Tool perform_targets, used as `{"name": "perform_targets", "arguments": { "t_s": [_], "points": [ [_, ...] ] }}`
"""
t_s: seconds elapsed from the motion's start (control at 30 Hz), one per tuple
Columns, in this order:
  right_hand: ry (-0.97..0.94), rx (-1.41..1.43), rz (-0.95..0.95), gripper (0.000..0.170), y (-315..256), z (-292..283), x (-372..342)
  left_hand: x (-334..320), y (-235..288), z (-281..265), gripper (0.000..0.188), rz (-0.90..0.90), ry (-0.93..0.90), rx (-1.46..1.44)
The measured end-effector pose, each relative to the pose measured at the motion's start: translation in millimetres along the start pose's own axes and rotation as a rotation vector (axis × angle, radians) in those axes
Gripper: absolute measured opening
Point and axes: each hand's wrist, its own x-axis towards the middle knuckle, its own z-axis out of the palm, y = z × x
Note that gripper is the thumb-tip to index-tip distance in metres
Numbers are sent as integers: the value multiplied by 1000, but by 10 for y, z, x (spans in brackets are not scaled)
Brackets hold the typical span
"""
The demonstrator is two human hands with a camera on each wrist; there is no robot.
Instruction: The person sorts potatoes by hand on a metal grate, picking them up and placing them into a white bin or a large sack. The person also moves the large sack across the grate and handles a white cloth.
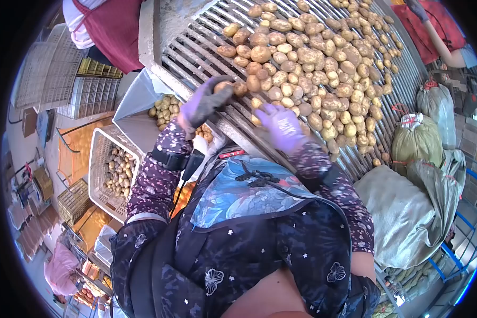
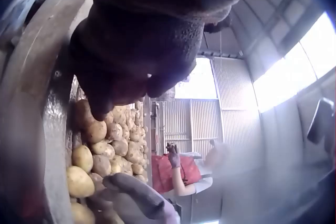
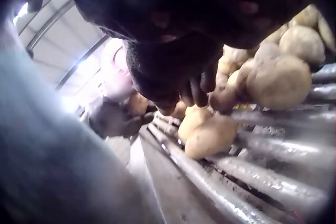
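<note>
Many potatoes (image 1: 331,79) lie spread over a sloping rack of metal bars (image 1: 193,58). My left hand (image 1: 204,103), in a purple glove with a dark grey palm, grips a brown potato (image 3: 138,104) above the rack's near edge. Another potato (image 1: 239,88) is just beyond its fingertips. The right hand (image 1: 282,126), gloved alike, reaches over the near potatoes with its fingers extended and loosely bent. Under those fingers, two pale potatoes (image 3: 210,136) rest on the bars in the right wrist view. Its palm is in deep shadow there.
Left of the rack, a white plastic crate (image 1: 93,177) and a lined bin (image 1: 138,106) hold potatoes. Full sacks (image 1: 416,138) stand at the right. One person in a maroon apron (image 1: 111,32) and another in red (image 1: 426,32) stand across the rack.
</note>
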Motion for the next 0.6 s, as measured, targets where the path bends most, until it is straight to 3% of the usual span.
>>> {"name": "perform_targets", "arguments": {
  "t_s": [0.1, 0.17, 0.23, 0.27, 0.37, 0.4, 0.5, 0.6],
  "points": [
    [-242, -267, 127, 24, -189, 196, 83, 46, 137, 301, 43, -15, -23, 380],
    [-381, -120, 242, 26, -254, 93, 46, 146, -210, 356, 42, 62, -43, 223],
    [-422, -31, 273, 38, -149, 141, -5, 145, -110, 410, 42, -117, -169, 272],
    [-447, -4, 301, 35, -66, 141, -21, 126, -127, 443, 44, -104, -210, 204],
    [-160, 734, 249, 35, 298, 191, -261, 84, -178, 461, 46, -63, -221, 88],
    [-127, 1320, 409, 45, 300, 125, -332, 54, -123, 471, 47, -53, -185, 71],
    [178, 1535, 402, 51, 211, -435, -419, 16, 16, 436, 57, -59, -161, -18],
    [272, 1245, 295, 53, 132, -552, -414, 14, 108, 470, 60, -113, -247, -380]
  ]
}}
